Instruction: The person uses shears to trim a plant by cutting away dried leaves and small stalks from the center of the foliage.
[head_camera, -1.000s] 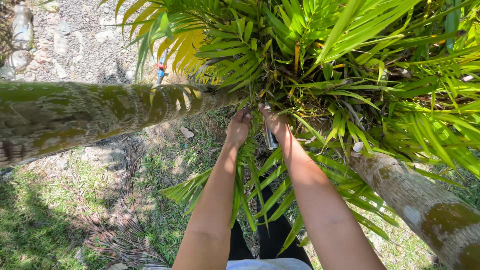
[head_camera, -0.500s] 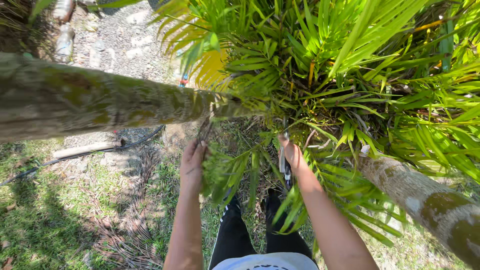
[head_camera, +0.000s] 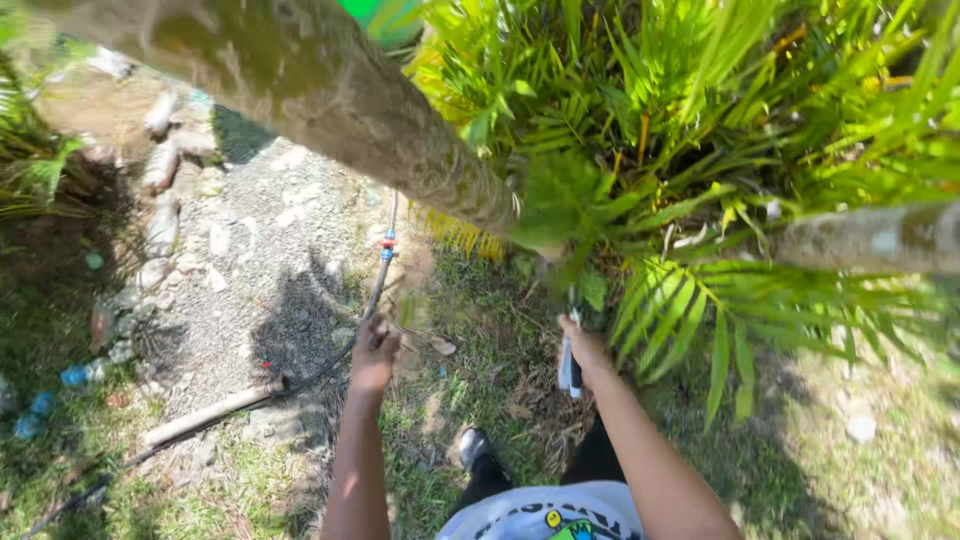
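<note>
My left hand (head_camera: 374, 355) hangs over grass and gravel with its fingers curled; I cannot see anything in it. My right hand (head_camera: 585, 345) grips a small tool with a pale handle and dark blade (head_camera: 568, 365), pointing down. Just above the right hand spreads a clump of green palm fronds (head_camera: 690, 170). A thick mossy palm trunk (head_camera: 330, 95) runs diagonally over both hands. A second trunk (head_camera: 860, 240) leans out at the right.
A thin black hose (head_camera: 375, 290) with a red and blue fitting runs across the gravel patch (head_camera: 250, 260). A pale pipe (head_camera: 205, 415) lies on the ground at the left. Stones edge the gravel. My black shoe (head_camera: 472, 445) stands on the grass.
Both hands have dropped away from the fronds and moved apart. The view has swung left, so the gravel and hose now show. The right hand still holds the tool.
</note>
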